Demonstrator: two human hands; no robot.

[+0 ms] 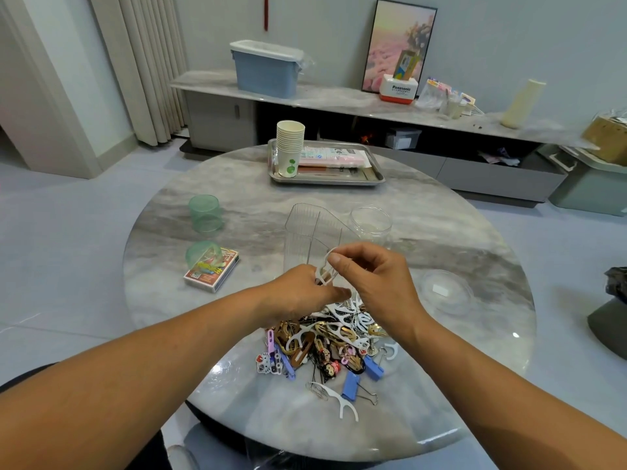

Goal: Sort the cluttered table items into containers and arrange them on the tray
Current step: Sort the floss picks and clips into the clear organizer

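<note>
Head cam, L to R across the round marble table [441, 212]: green cup [206, 213] upright far left; nearer, a 2nd green cup [203, 253] tipped over, resting on a card box [212, 271]. Behind, steel tray [375, 179] w/ paper cup stack [289, 147] & flat packets.

Centre: clear divided organizer [307, 232] standing, clear jar [370, 225] just to its right.

Left hand [302, 293] fingers curled, pinching a white floss pick [325, 269] at its lower end; right hand [369, 276] thumb + forefinger pinch the same pick's upper loop, held just in front of the organizer, above the pile [325, 340] of hair clips, floss picks, blue binder clips [351, 385]. One loose pick [342, 400] nearest the table edge.

Right: clear lid [444, 291] flat on table.
</note>
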